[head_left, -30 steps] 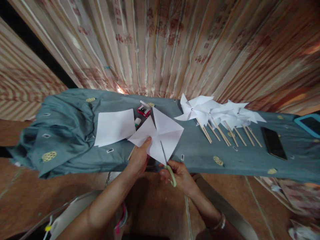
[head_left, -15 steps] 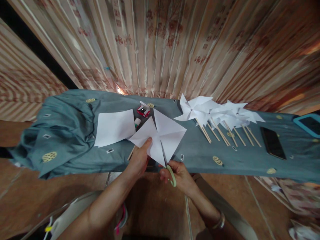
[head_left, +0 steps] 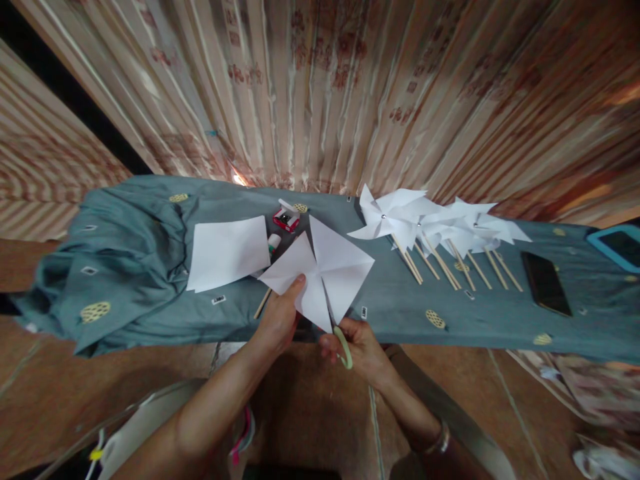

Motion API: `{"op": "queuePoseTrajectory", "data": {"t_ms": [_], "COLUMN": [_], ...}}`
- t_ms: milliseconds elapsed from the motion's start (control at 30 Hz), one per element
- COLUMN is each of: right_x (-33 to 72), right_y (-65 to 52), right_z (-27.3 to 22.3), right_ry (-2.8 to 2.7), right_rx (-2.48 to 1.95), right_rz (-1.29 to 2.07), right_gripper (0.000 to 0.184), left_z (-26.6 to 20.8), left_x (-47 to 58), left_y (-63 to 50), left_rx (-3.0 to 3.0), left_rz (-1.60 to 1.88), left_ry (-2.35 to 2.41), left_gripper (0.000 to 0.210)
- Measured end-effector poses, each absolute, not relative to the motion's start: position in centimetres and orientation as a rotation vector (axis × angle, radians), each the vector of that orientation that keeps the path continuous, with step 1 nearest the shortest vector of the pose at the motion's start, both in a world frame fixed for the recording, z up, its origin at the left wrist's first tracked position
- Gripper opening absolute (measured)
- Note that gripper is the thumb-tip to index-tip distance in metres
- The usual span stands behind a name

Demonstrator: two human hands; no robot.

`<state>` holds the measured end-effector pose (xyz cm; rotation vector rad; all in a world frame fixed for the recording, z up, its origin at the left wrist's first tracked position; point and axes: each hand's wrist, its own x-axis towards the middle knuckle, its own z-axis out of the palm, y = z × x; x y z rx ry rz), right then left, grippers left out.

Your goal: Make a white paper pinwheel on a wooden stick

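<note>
My left hand [head_left: 281, 312] pinches a white paper square [head_left: 345, 263] near its lower left side, thumb on top and fingers hidden beneath. A slit runs from the square's top corner toward the middle, and another opens from the bottom corner. My right hand [head_left: 361, 347] is closed around the pale green handles of a pair of scissors [head_left: 344, 348]. The scissors' blades lie in the lower slit, mostly hidden by the paper. Left of the square rests a stack of white paper sheets [head_left: 227, 255].
Paper pinwheels on sticks [head_left: 395, 217] lie in a row at the right, beside a dark phone [head_left: 546, 283] and a blue-framed device [head_left: 617, 247]. A small red box [head_left: 287, 219] and a glue stick [head_left: 273, 243] sit behind the paper. Blue-green cloth [head_left: 400, 313] covers the narrow table.
The lower slit now shows as a wider gap, with less of the blades visible above the paper. Both hands stay in nearly the same place. The view has shifted very slightly.
</note>
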<state>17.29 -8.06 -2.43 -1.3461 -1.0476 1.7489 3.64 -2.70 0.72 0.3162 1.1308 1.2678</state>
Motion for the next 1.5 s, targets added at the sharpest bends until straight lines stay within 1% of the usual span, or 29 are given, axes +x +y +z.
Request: {"op": "queuePoseTrajectory", "data": {"t_ms": [300,500,733,933,1033,1167,1267,1367,1433,1500], "right_x": [17.1,17.0,16.9,17.3,18.5,22.2,25.4,27.4,27.7,27.5], "right_y": [-8.1,-8.1,-8.1,-8.3,-8.1,-7.8,-7.4,-6.9,-6.4,-5.9], "right_z": [-2.7,-2.9,-2.9,-2.6,-1.9,-0.7,0.1,0.3,0.0,-0.3], "right_ry": [-1.026,-1.009,-1.023,-1.109,-1.16,-1.269,-1.315,-1.252,-1.156,-1.087], "right_rx": [-1.382,-1.341,-1.365,-1.326,-1.328,-1.324,-1.373,-1.439,-1.464,-1.436], "right_rz": [1.753,1.762,1.758,1.83,1.929,2.033,1.974,1.713,1.483,1.325], "right_gripper": [0.039,0.037,0.042,0.048,0.047,0.045,0.05,0.054,0.056,0.057], "left_z": [0.8,0.8,0.6,0.4,0.8,1.4,1.5,0.9,0.1,-0.7], "left_x": [3.5,3.4,3.4,3.1,2.4,1.3,0.7,0.7,0.8,1.1], "left_y": [-2.7,-2.7,-2.8,-2.1,-1.5,-0.8,-0.6,-0.9,-1.3,-1.9], "left_rx": [0.317,0.334,0.366,0.359,0.348,0.305,0.285,0.307,0.379,0.496], "left_rz": [1.29,1.282,1.281,1.314,1.363,1.339,1.379,1.353,1.281,1.201], "left_ry": [1.119,1.112,1.111,1.107,1.059,1.069,1.135,1.182,1.176,1.164], "left_gripper": [0.035,0.038,0.04,0.035,0.032,0.031,0.032,0.034,0.037,0.039]}}
